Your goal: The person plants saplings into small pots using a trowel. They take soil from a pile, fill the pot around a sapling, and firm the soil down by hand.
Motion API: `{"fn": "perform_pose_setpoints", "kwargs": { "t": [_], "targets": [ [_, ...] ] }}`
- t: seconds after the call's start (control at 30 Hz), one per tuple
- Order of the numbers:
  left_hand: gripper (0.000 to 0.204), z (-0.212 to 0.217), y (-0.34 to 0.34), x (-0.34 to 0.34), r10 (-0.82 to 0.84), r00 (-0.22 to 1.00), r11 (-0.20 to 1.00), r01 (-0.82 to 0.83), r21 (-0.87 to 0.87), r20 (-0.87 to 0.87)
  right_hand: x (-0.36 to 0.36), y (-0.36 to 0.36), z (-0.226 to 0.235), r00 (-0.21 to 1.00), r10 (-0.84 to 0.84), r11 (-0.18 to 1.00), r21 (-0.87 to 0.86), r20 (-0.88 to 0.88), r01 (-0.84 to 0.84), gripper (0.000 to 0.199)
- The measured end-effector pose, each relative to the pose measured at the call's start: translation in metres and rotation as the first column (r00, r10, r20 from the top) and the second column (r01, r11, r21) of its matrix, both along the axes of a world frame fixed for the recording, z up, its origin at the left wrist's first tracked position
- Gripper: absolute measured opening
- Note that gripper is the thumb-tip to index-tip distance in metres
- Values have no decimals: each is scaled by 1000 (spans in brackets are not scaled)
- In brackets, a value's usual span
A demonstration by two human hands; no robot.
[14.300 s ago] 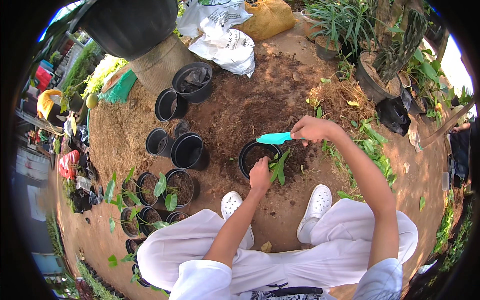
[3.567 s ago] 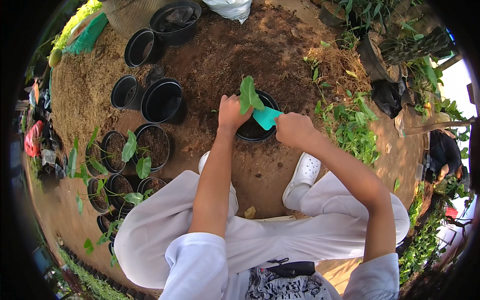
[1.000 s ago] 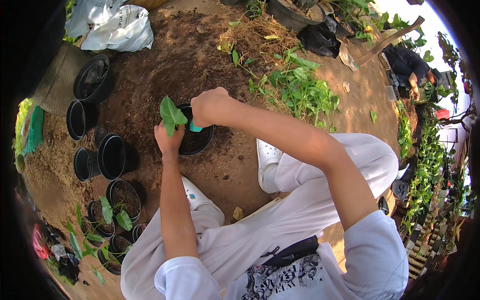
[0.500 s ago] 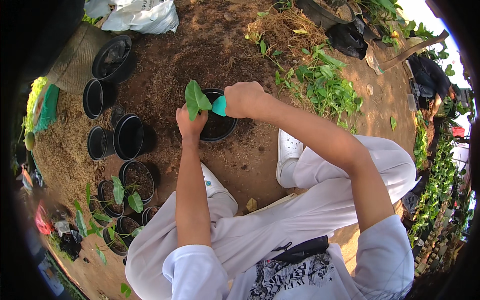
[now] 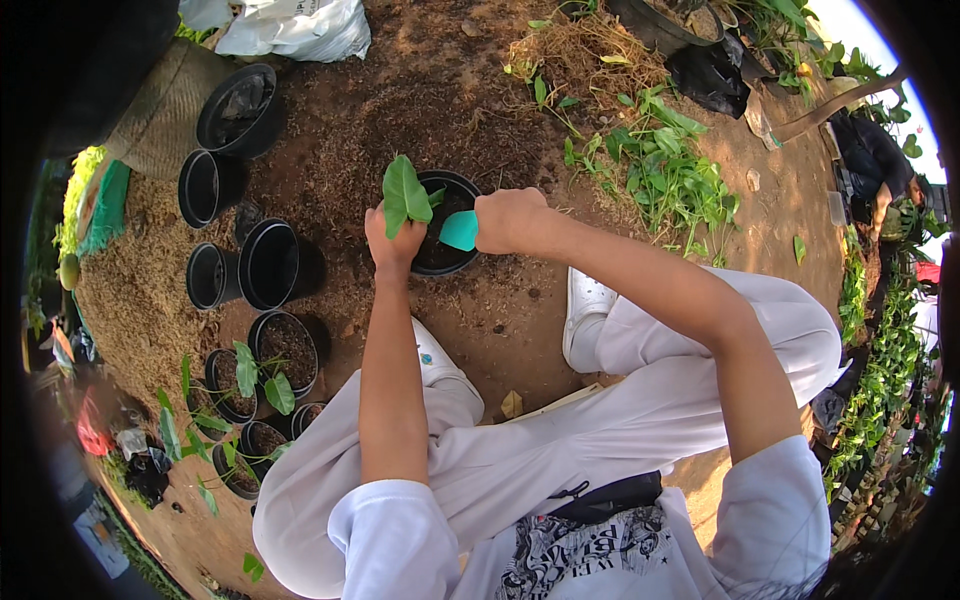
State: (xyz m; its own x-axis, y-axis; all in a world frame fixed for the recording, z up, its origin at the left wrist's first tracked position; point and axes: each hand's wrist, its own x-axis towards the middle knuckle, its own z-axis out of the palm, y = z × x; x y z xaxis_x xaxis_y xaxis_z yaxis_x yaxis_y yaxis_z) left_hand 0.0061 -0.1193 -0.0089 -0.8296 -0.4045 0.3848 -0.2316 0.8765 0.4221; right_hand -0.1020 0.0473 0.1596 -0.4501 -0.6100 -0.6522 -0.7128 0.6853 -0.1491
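My left hand (image 5: 394,240) is closed around the stem of a leafy seedling (image 5: 405,194), at the left rim of a black plant pot (image 5: 447,262). The seedling's broad green leaf stands up above my fingers; its lower end is hidden. In my right hand (image 5: 512,220), closed at the pot's right rim, is a teal hand trowel (image 5: 460,231). The trowel's blade points left over the pot's opening, and its handle is hidden by my fingers. Dark soil shows inside the pot.
Several black pots (image 5: 270,264) stand to the left, and potted seedlings (image 5: 245,370) lie nearer me. Pulled green plants (image 5: 665,170) and dry roots (image 5: 585,60) are heaped at right. A white sack (image 5: 295,28) lies at the far left; a person (image 5: 870,150) is at far right.
The trowel blade has swung from upright near the pot's rim to a lower, flatter tilt over the opening, showing more of itself. My left hand still grips the seedling. The whole view has shifted slightly.
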Motion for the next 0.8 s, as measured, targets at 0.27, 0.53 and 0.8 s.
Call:
{"fn": "perform_pose_setpoints", "kwargs": {
  "t": [0.27,0.53,0.8],
  "targets": [
    [14,-3,-7,8,3,999,1000,-4,-10,-42,15,8,24,990,134,982,-137,45,-127,29],
    [18,3,-1,2,-19,997,999,23,49,-68,18,23,-46,990,135,945,-307,42,-116,24],
    [18,11,1,1,-17,998,999,19,32,-66,11,10,-6,987,146,973,-191,68,-131,30]
  ]
}}
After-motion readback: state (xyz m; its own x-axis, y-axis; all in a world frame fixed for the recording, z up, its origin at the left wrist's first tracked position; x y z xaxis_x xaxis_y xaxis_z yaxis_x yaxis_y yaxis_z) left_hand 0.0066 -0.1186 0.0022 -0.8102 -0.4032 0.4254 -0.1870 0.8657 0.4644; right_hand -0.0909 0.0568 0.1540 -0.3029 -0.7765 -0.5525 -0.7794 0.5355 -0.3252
